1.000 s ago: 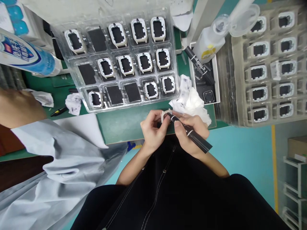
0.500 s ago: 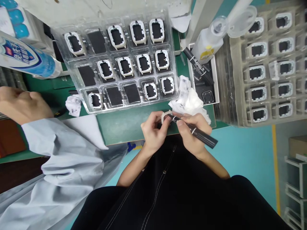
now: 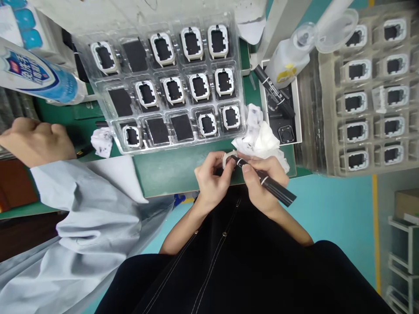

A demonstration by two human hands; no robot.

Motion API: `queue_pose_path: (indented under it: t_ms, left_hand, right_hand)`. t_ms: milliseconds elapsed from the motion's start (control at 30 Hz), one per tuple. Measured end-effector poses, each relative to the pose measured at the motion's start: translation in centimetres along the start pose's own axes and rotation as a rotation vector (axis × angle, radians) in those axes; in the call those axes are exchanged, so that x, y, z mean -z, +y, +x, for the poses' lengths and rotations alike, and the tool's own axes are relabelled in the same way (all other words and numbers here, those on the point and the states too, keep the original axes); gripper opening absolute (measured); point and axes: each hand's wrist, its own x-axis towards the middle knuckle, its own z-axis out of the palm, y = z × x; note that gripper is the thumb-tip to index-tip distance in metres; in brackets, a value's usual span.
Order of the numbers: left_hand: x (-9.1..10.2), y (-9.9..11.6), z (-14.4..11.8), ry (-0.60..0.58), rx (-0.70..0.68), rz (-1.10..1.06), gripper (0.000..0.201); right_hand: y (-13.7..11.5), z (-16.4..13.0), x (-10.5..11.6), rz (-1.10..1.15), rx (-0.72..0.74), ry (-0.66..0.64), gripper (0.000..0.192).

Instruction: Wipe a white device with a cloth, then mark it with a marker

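Observation:
Close to the front edge of the green table (image 3: pixel 163 174), my left hand (image 3: pixel 212 179) pinches a small white frame (image 3: pixel 225 159), partly covered by the fingers. My right hand (image 3: pixel 263 183) is closed round a black marker pen (image 3: pixel 275 188). Its tip end meets the frame between my two hands; the exact contact point is hidden. Beyond them lies a clear plastic tray (image 3: pixel 183 146) with similar white watch-case-like frames (image 3: pixel 199 87) in many pockets, while several pockets show only black pads (image 3: pixel 159 131). Crumpled white tissues (image 3: pixel 262 141) lie just past my right hand.
At right, a white box (image 3: pixel 297 131) holds more markers, with a dispenser bottle (image 3: pixel 288 65) beside it. Stacked trays of frames (image 3: pixel 334 148) stand further right. A co-worker's hand (image 3: pixel 39 139) and grey sleeve (image 3: pixel 91 192) occupy the left, near a blue-white bottle (image 3: pixel 39 78).
The view has shifted slightly, so the trays appear a little further right. My hands keep the same grip on frame and marker, nearly still. The co-worker's hand has shifted slightly.

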Motion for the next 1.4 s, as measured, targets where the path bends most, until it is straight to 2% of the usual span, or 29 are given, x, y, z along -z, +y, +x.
queue_pose_path:
  t_ms: [100, 167, 267, 400, 500, 600, 733, 867, 1000, 1100, 1333, 1400]
  left_hand:
    - [0.1, 0.0, 0.0, -0.010, 0.014, 0.020, 0.013]
    - [0.1, -0.1, 0.0, -0.009, 0.028, 0.030, 0.015]
    - [0.2, -0.1, 0.0, -0.007, 0.034, 0.019, 0.016]
    - [0.2, -0.1, 0.2, -0.026, 0.047, -0.007, 0.018]
    - [0.1, 0.1, 0.5, -0.034, 0.114, -0.114, 0.026]
    - [0.1, 0.3, 0.8, -0.060, 0.219, -0.254, 0.036]
    - [0.4, 0.6, 1.1, -0.065, 0.292, -0.348, 0.042]
    - [1.1, 0.4, 1.4, -0.078, 0.331, -0.390, 0.047]
    - [1.6, -0.1, 1.4, -0.113, 0.323, -0.428, 0.047]
    - [1.7, -0.2, 1.4, -0.099, 0.309, -0.451, 0.048]
    - [1.4, -0.5, 1.3, -0.113, 0.238, -0.478, 0.045]
    - [1.5, -0.4, 1.2, -0.131, 0.222, -0.494, 0.041]
  right_hand:
    - [-0.1, 0.2, 0.0, -0.085, 0.129, -0.034, 0.014]
    - [-0.1, 0.3, 0.0, -0.088, 0.119, -0.038, 0.013]
    - [-0.1, 0.4, 0.0, -0.031, 0.029, -0.024, 0.012]
    - [-0.2, 1.0, 0.3, -0.099, 0.171, -0.069, 0.017]
    - [0.0, 1.4, 1.1, -0.027, 0.056, -0.121, 0.014]
    - [0.6, 1.4, 1.7, 0.121, -0.061, -0.091, 0.016]
    - [0.9, 0.8, 1.4, 0.251, -0.112, -0.056, 0.015]
    - [-0.1, 0.4, 0.8, 0.286, -0.122, -0.020, 0.013]
    - [-1.3, 0.3, 0.8, 0.285, -0.130, -0.038, 0.012]
    - [-1.4, 0.4, 0.9, 0.276, -0.176, -0.001, 0.012]
    - [1.4, 0.5, 0.3, 0.132, -0.102, 0.044, 0.024]
    - [2.3, 0.2, 0.1, 0.051, -0.129, 0.005, 0.028]
